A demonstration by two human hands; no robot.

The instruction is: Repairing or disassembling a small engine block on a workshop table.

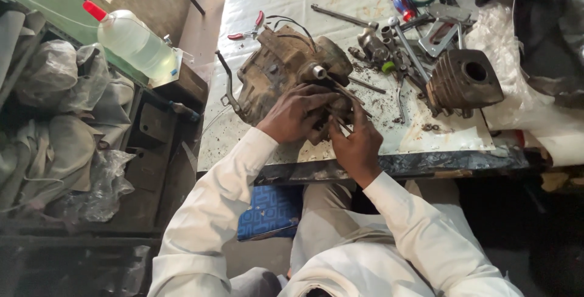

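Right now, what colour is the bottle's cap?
Red; the cap shows in the head view.

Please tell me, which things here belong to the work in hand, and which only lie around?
In hand:
left hand on the engine case
right hand at its studs

Lying about:
finned cylinder
red-handled pliers
plastic bottle
loose tools
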